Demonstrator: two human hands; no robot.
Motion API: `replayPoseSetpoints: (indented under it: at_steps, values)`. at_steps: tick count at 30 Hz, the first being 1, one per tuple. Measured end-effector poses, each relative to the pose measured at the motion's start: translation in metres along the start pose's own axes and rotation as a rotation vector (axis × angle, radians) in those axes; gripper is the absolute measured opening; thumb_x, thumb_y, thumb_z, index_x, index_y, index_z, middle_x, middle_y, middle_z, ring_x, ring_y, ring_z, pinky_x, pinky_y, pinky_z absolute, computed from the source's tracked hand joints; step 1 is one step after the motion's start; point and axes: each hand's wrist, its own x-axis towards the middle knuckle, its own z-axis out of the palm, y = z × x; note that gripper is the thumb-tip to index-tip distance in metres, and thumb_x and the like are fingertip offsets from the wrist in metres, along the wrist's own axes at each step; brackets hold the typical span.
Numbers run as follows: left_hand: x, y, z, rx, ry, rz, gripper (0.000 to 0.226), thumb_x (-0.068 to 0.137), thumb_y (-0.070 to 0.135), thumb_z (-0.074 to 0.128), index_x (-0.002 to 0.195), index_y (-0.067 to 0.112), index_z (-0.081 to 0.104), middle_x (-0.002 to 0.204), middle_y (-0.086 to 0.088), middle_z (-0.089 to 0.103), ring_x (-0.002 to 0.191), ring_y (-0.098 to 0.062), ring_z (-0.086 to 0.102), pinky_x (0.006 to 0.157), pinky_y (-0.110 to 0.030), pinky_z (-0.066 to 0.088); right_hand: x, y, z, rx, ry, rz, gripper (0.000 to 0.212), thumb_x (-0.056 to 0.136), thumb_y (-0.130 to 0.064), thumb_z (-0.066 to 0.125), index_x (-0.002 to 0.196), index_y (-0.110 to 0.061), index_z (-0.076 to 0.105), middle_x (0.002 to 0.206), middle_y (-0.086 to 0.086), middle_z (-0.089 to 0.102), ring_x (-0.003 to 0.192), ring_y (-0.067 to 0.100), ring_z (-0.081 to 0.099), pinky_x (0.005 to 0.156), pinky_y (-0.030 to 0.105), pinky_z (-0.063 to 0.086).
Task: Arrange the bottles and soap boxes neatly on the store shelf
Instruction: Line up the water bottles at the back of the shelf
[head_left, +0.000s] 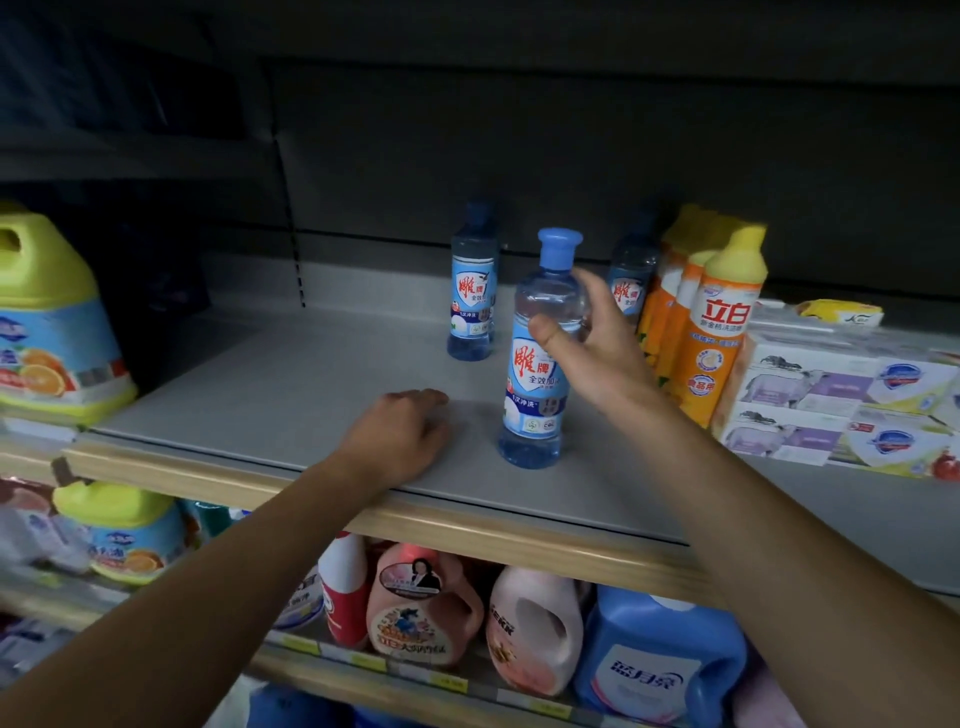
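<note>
I am holding the blue bottle standing on the shelf with my right hand, fingers curled round it. My left hand is resting flat beside it, fingers loose.

Left hand palm down, fingers loosely curled, pointing toward 1 o'clock, forearm running in from 7 o'clock. Right hand raised, thumb toward 9 o'clock, fingers toward 12, wrapped round something; forearm coming in from 4 o'clock.
</note>
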Motion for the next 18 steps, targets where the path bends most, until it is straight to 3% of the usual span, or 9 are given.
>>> replayPoseSetpoints:
  at_steps: [3, 5, 7, 8, 10, 14, 18]
  values:
    - [-0.001, -0.012, 0.0, 0.153, -0.04, -0.031, 0.045, 0.096, 0.047, 0.045, 0.132, 0.021, 0.056, 0.135, -0.001, 0.059, 0.124, -0.025, 0.052, 0.103, -0.036, 0.041, -0.012, 0.008, 0.004, 0.027, -0.057, 0.048, 0.07, 0.087, -0.028, 0.07, 0.142, -0.041, 0.029, 0.109, -0.037, 0.055, 0.093, -0.022, 0.056, 0.069, 0.002, 0.045]
    - [-0.001, -0.014, 0.002, 0.186, -0.064, -0.057, 0.057, 0.09, 0.058, 0.033, 0.127, 0.023, 0.058, 0.132, 0.002, 0.059, 0.124, -0.023, 0.052, 0.103, -0.037, 0.041, -0.027, 0.022, 0.008, -0.027, -0.045, 0.05, 0.067, 0.082, -0.022, 0.075, 0.13, -0.042, 0.033, 0.099, -0.04, 0.056, 0.088, -0.025, 0.056, 0.062, 0.0, 0.045]
    - [-0.001, -0.015, 0.006, 0.219, -0.065, -0.053, 0.064, 0.084, 0.062, 0.027, 0.126, 0.024, 0.058, 0.133, 0.004, 0.059, 0.125, -0.022, 0.051, 0.103, -0.037, 0.041, -0.039, 0.037, 0.014, -0.109, 0.002, 0.037, 0.059, 0.08, -0.019, 0.076, 0.123, -0.036, 0.039, 0.106, -0.026, 0.06, 0.096, -0.006, 0.063, 0.076, 0.018, 0.055]
    - [0.0, -0.015, 0.007, 0.226, -0.064, -0.051, 0.063, 0.085, 0.062, 0.028, 0.126, 0.025, 0.058, 0.134, 0.004, 0.058, 0.126, -0.022, 0.051, 0.104, -0.037, 0.04, -0.042, 0.043, 0.016, -0.157, 0.014, 0.035, 0.055, 0.081, -0.018, 0.075, 0.123, -0.031, 0.042, 0.11, -0.016, 0.061, 0.099, 0.002, 0.063, 0.083, 0.03, 0.057]
    - [0.001, -0.017, 0.01, 0.23, -0.061, -0.051, 0.055, 0.091, 0.06, 0.035, 0.127, 0.025, 0.057, 0.136, 0.004, 0.057, 0.127, -0.022, 0.049, 0.105, -0.038, 0.039, -0.04, 0.05, 0.022, -0.223, 0.013, 0.044, 0.051, 0.084, -0.018, 0.072, 0.127, -0.024, 0.046, 0.115, -0.007, 0.061, 0.102, 0.013, 0.063, 0.088, 0.041, 0.055]
    - [0.003, -0.019, 0.015, 0.245, -0.051, -0.059, 0.053, 0.091, 0.061, 0.038, 0.128, 0.027, 0.055, 0.137, 0.006, 0.055, 0.129, -0.021, 0.047, 0.107, -0.038, 0.036, -0.013, 0.055, 0.043, -0.274, 0.006, 0.052, 0.05, 0.087, -0.017, 0.068, 0.132, -0.016, 0.045, 0.124, 0.003, 0.063, 0.107, 0.02, 0.062, 0.093, 0.042, 0.052]
    - [0.005, -0.023, 0.018, 0.238, -0.042, -0.062, 0.054, 0.089, 0.063, 0.037, 0.125, 0.027, 0.056, 0.135, 0.006, 0.056, 0.129, -0.022, 0.045, 0.107, -0.037, 0.034, 0.018, 0.06, 0.073, -0.29, 0.003, 0.073, 0.05, 0.09, -0.019, 0.064, 0.135, -0.014, 0.042, 0.123, 0.005, 0.064, 0.108, 0.024, 0.062, 0.082, 0.026, 0.044]
